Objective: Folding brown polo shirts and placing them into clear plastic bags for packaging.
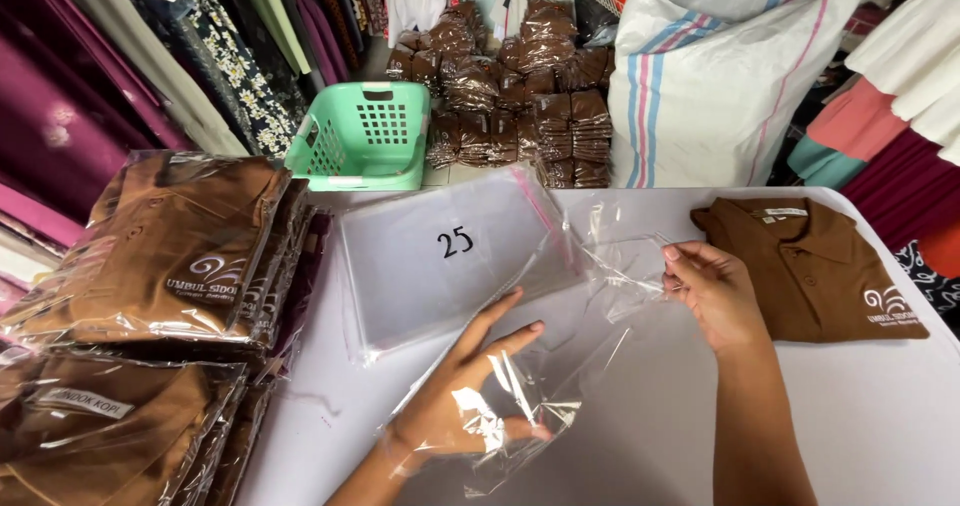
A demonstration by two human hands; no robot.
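- Clear plastic bag [560, 366]: one loose sleeve, crinkled and see-through, lying across the white table [880, 416] at near centre, stretched between the two hands.
- Left hand [470, 386]: lies flat inside the bag under the film, palm down, fingers spread and pointing far-right; it pinches nothing.
- Right hand [715, 291]: right of centre, thumb and fingertips pressed together on the far edge of the bag's mouth, lifting that edge a little off the table.
- Stack of empty clear bags [450, 266]: flat pile just beyond the left hand, at far centre, with a pink-red strip along its right edge and a printed mark on top; the loose bag overlaps its near-right corner.
- Folded brown polo shirt [820, 266]: unbagged, collar to the far side, with a white emblem on the chest, lying just right of the right hand, apart from it.
- Bagged brown shirts [170, 256]: stacked piles on the left edge of the table, each in glossy film, more below them at near left.
- Green plastic basket [365, 136]: beyond the table, far left of centre.
- Bundles of bagged brown garments [520, 106]: heaped on the floor, far centre.
- White woven sack [720, 76]: striped pink and blue, standing at far right.
- Hanging fabrics [60, 116]: purple and floral cloth along the left.
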